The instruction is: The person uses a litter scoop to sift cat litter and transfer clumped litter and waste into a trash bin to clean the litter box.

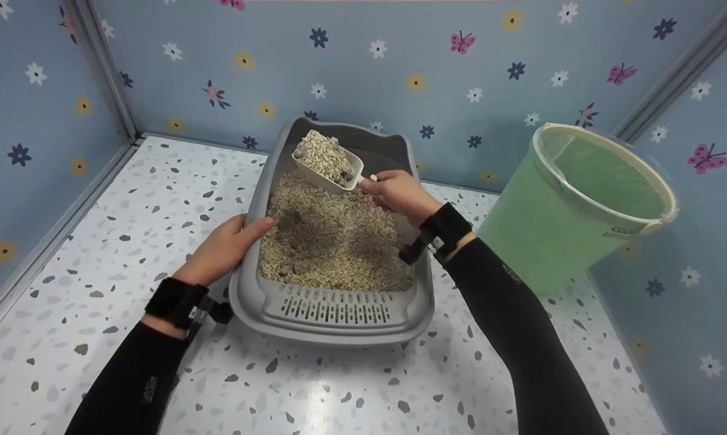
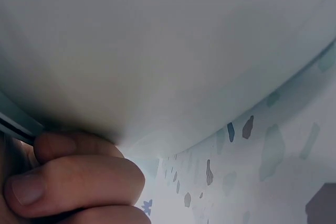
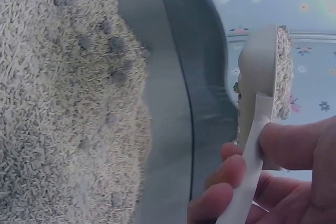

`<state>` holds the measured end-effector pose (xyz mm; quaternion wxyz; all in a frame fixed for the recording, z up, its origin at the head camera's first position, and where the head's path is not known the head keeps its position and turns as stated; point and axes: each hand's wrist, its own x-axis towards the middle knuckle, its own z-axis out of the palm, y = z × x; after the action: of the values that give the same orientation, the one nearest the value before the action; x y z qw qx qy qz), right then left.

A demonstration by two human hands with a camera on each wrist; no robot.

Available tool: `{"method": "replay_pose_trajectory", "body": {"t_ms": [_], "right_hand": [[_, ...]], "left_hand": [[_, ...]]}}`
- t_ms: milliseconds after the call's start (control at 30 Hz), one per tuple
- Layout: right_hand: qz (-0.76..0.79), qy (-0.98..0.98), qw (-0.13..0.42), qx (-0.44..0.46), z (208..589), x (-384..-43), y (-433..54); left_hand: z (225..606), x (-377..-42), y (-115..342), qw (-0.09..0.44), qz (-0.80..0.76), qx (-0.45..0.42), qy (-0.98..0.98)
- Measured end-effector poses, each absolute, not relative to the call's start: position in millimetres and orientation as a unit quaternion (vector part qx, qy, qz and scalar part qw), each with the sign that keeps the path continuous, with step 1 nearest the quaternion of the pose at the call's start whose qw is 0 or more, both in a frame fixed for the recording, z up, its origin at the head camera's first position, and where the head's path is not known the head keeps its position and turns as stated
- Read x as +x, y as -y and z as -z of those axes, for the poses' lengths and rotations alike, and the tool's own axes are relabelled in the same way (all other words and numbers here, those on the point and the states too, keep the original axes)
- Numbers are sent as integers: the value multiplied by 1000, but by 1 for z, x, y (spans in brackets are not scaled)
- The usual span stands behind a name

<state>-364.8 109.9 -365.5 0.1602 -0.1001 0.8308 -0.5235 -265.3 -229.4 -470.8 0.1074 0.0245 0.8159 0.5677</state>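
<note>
A grey litter box (image 1: 333, 333) stands on the speckled surface, with tan pellet litter (image 1: 339, 241) and darker clumps inside. My right hand (image 1: 403, 193) grips the handle of a white litter scoop (image 1: 356, 166). Heaped with litter and grey clumps, the scoop is held above the far part of the box. In the right wrist view, fingers and thumb wrap the scoop's handle (image 3: 247, 182). My left hand (image 1: 224, 244) holds the box's left rim, thumb over the top. Curled fingers (image 2: 84, 179) show under the rim in the left wrist view.
To the right stands a translucent green bucket (image 1: 532, 217) with a cream rim and a clear liner. Blue flowered panels (image 1: 363, 72) enclose the surface at the back and both sides. Slots line the box's near ledge (image 1: 336, 305).
</note>
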Motion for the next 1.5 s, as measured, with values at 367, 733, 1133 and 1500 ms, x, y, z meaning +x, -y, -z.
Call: {"method": "replay_pose_trajectory", "body": {"t_ms": [367, 733, 1133, 1500], "right_hand": [[495, -855, 93, -121, 351, -342, -127], [452, -884, 23, -117, 361, -319, -154], [448, -883, 2, -138, 369, -301, -184], [424, -886, -33, -185, 375, -305, -198]], "left_hand": [[470, -264, 230, 99, -561, 35, -821], [469, -265, 231, 99, -564, 33, -819], [471, -264, 229, 100, -568, 30, -817], [471, -264, 229, 98, -571, 40, -814]]}}
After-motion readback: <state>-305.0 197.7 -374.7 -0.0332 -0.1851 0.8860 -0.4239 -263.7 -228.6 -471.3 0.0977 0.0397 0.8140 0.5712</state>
